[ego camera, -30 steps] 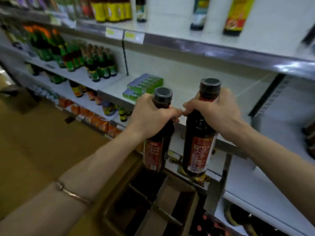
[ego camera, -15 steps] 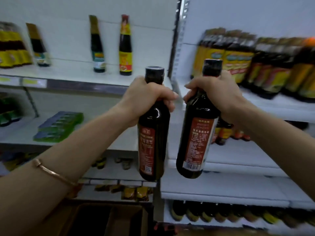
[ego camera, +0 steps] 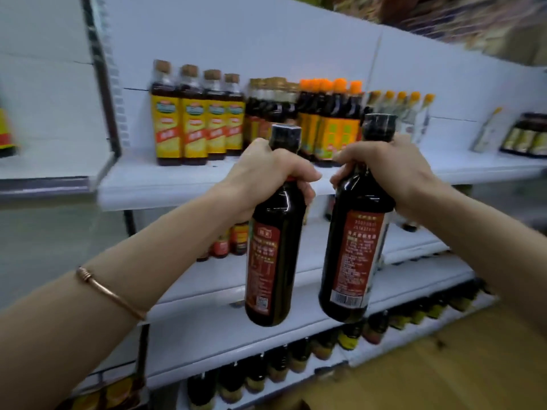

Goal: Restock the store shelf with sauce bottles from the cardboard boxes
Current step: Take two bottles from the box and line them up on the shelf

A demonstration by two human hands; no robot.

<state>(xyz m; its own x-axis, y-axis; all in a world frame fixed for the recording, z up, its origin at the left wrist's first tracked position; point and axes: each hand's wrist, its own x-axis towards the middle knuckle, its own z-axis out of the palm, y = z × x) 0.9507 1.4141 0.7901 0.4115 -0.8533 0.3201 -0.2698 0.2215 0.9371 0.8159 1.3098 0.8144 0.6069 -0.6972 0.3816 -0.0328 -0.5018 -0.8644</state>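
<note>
Each grip hides its bottle's neck; top-right goods (ego camera: 461, 16) blurred

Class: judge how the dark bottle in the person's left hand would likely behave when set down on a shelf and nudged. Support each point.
The dark bottle looks tall and narrow, so it could tip if nudged high up. Its glossy surface may be slippery; the left hand grips the neck. It appears full of dark liquid, so it is probably heavy for its size.

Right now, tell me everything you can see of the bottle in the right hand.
The right-hand bottle is tall, dark and glossy, glass or plastic I cannot tell, with a black cap and a red-brown back label carrying small print and a barcode near the base. It hangs in the air, tilted slightly, in front of the white shelves and touching none of them. The right hand grips its neck just under the cap. It is close to the other bottle, not touching it.
</note>
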